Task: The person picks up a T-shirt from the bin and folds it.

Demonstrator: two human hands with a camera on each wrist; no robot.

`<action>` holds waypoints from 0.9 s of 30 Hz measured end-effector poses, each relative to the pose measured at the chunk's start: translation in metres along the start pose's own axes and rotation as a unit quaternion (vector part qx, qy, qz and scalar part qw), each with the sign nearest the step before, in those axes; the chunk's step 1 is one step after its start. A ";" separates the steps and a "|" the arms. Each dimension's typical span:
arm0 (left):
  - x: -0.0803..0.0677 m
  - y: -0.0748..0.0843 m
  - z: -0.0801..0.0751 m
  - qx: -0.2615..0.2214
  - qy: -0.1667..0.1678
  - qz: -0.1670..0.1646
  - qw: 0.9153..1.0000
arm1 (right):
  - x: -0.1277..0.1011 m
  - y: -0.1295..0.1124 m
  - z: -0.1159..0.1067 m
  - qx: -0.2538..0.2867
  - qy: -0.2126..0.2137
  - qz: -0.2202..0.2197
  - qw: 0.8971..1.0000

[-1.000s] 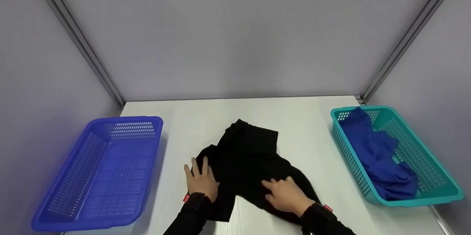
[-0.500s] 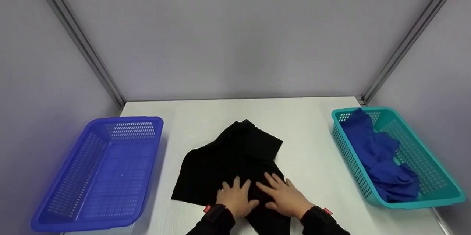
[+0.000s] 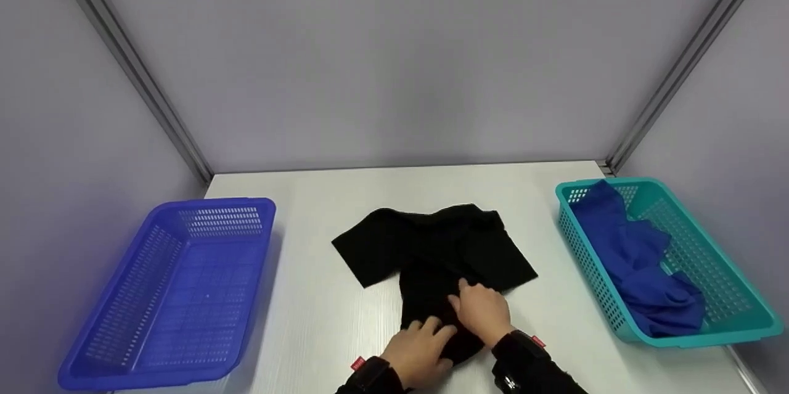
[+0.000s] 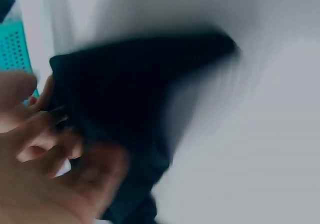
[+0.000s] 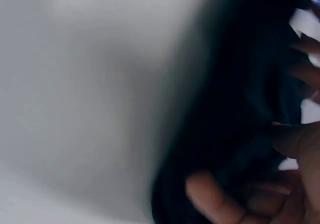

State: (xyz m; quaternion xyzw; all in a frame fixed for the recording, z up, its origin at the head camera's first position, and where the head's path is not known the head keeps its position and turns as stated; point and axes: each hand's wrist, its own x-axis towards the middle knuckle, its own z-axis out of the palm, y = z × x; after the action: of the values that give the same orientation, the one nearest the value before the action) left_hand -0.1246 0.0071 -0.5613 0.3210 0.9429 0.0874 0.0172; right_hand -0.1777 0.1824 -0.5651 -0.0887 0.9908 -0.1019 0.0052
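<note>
A black short-sleeved T-shirt lies on the white table, its two sleeves spread to left and right and its body narrowed toward the person. My left hand is at the near end of the body, fingers curled on the cloth. Just above and to the right, my right hand grips the right side of the body below the sleeve. The left wrist view shows bent fingers beside the dark cloth, blurred. In the right wrist view, thumb and fingers close at the edge of the shirt.
A blue plastic basket stands at the left with nothing in it. At the right, a teal basket holds a crumpled blue cloth. Grey panels enclose the back and sides of the white table.
The T-shirt has turned so its sleeves now point left and right and its body toward the person. Both hands went from spread flat on it to curled fingers, the right slightly higher.
</note>
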 end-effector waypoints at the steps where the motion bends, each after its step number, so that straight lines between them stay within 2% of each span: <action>1: -0.003 -0.003 0.001 0.000 -0.032 -0.019 0.999 | 0.002 0.002 -0.004 0.058 -0.027 -0.004 0.998; 3: -0.009 -0.015 0.004 0.019 -0.064 -0.050 0.997 | 0.003 0.008 -0.011 0.165 -0.078 -0.019 0.983; 5: -0.015 -0.033 0.007 0.046 -0.051 -0.071 0.995 | 0.003 0.016 -0.014 0.222 -0.097 -0.048 0.969; 6: -0.018 -0.043 0.008 0.057 -0.038 -0.083 0.994 | 0.002 0.020 -0.013 0.234 -0.086 -0.067 0.966; 8: -0.023 -0.063 0.006 0.075 -0.004 -0.107 0.991 | 0.000 0.028 -0.011 0.216 -0.047 -0.100 0.970; 10: -0.028 -0.083 0.004 0.105 0.035 -0.136 0.984 | -0.002 0.036 -0.008 0.169 -0.024 -0.115 0.979; 11: -0.030 -0.091 0.002 0.118 0.048 -0.157 0.979 | -0.004 0.039 -0.006 0.148 -0.025 -0.115 0.982; 15: -0.037 -0.118 -0.003 0.174 0.071 -0.239 0.953 | -0.012 0.049 0.002 0.072 -0.088 -0.099 0.989; 17: -0.039 -0.123 -0.004 0.184 0.073 -0.259 0.945 | -0.016 0.050 0.005 0.024 -0.085 -0.092 0.992; 19: -0.039 -0.123 -0.002 0.176 0.077 -0.249 0.949 | -0.018 0.049 0.008 -0.033 -0.050 -0.094 0.994; 23: -0.033 -0.105 0.007 0.132 0.084 -0.167 0.974 | -0.019 0.045 0.013 -0.131 0.029 -0.100 0.986; 25: -0.029 -0.092 0.011 0.115 0.080 -0.130 0.982 | -0.019 0.044 0.016 -0.162 0.062 -0.098 0.980; 27: -0.025 -0.080 0.013 0.097 0.068 -0.118 0.986 | -0.019 0.045 0.018 -0.175 0.093 -0.097 0.975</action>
State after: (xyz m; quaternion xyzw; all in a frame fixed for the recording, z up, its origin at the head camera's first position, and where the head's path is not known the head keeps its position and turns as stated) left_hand -0.1516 -0.0688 -0.5891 0.2008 0.9772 0.0144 -0.0680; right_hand -0.1659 0.2254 -0.5915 -0.1745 0.9760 0.0650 -0.1127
